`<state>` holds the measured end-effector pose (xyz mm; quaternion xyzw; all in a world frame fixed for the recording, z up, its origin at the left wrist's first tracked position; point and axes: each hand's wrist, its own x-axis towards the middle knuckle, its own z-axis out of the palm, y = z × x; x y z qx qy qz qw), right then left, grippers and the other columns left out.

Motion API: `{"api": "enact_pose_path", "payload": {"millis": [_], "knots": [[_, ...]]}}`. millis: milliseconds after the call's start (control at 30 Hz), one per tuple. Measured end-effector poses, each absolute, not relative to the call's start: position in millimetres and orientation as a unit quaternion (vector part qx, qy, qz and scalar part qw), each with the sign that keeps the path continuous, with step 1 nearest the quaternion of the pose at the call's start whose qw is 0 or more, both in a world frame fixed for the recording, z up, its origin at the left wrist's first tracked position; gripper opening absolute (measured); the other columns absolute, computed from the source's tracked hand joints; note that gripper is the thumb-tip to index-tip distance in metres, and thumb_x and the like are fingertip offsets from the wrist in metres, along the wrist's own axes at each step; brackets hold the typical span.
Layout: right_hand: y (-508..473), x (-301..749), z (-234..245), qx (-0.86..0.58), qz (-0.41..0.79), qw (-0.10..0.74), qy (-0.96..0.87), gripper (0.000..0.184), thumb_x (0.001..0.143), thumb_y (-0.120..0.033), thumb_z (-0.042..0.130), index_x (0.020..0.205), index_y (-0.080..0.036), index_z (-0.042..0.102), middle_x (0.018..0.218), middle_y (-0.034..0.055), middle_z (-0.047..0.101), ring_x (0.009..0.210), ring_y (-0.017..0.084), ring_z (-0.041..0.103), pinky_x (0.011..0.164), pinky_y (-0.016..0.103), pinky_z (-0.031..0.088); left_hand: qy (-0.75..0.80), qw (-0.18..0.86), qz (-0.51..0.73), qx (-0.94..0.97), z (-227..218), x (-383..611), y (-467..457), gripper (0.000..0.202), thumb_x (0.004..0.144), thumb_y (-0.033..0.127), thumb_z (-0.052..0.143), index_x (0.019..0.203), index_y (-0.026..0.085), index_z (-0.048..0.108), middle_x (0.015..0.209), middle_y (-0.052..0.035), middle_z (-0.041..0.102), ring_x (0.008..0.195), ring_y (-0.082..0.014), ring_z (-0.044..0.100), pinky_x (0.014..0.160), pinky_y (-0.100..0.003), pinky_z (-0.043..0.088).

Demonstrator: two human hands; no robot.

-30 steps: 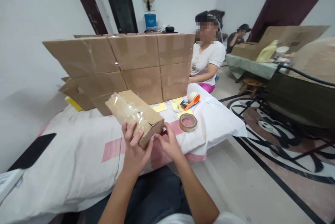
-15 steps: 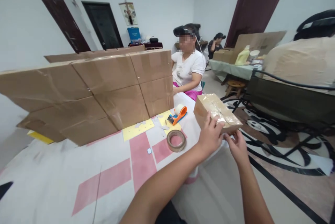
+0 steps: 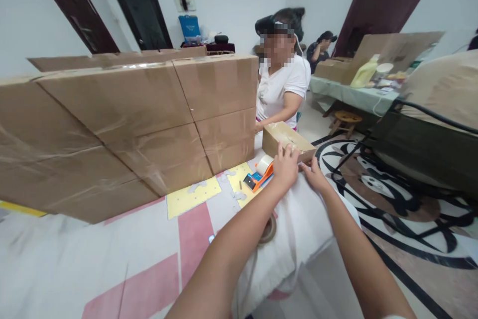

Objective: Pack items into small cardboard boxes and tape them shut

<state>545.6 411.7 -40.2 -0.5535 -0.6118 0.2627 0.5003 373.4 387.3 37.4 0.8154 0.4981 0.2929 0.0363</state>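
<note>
A small taped cardboard box point(image 3: 286, 138) is between my two hands at the far right corner of the cloth-covered table. My left hand point(image 3: 287, 163) grips its near left side, fingers over the top edge. At the near right corner, my right hand point(image 3: 314, 173) holds the box with thumb and fingers, partly hidden beneath it. An orange tape dispenser point(image 3: 266, 177) with a pale roll lies just left of my left hand. Beneath my left forearm a brown tape roll point(image 3: 269, 232) shows only in part.
Large cardboard boxes point(image 3: 157, 125) stand stacked like a wall along the left of the table. Across the table sits a person point(image 3: 284, 85) in a white top. Yellow foam mats point(image 3: 194, 193) lie on the tablecloth point(image 3: 142, 239). A draped chair point(image 3: 440, 90) stands right.
My hands have pushed the small box away from me and leftward, farther over the table toward the seated person. My left forearm now covers part of the brown tape roll. The view has shifted.
</note>
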Motion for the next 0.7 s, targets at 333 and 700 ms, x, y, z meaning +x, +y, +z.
{"api": "enact_pose_path", "payload": {"millis": [333, 700], "knots": [[429.3, 502.4, 19.5, -0.662, 0.127, 0.503, -0.541, 0.045, 0.077, -0.058, 0.060, 0.094, -0.016, 0.061, 0.094, 0.0170, 0.070, 0.092, 0.030, 0.062, 0.088, 0.047, 0.046, 0.432, -0.077, 0.395, 0.807, 66.6, 233.1, 340.0, 0.027, 0.093, 0.033, 0.057, 0.116, 0.023, 0.065, 0.152, -0.0098, 0.050, 0.144, -0.0277, 0.038, 0.107, -0.047, 0.042], [324.6, 242.4, 86.4, -0.383, 0.142, 0.438, -0.801, 0.047, 0.090, -0.052, 0.054, 0.054, -0.023, 0.051, 0.049, -0.0015, 0.048, 0.048, 0.016, 0.045, 0.052, 0.031, 0.036, 0.672, -0.170, 0.554, 0.461, 13.8, -191.5, 117.6, 0.020, 0.092, 0.036, 0.057, 0.089, 0.022, 0.071, 0.108, -0.0101, 0.069, 0.101, -0.0238, 0.066, 0.080, -0.037, 0.056]]}}
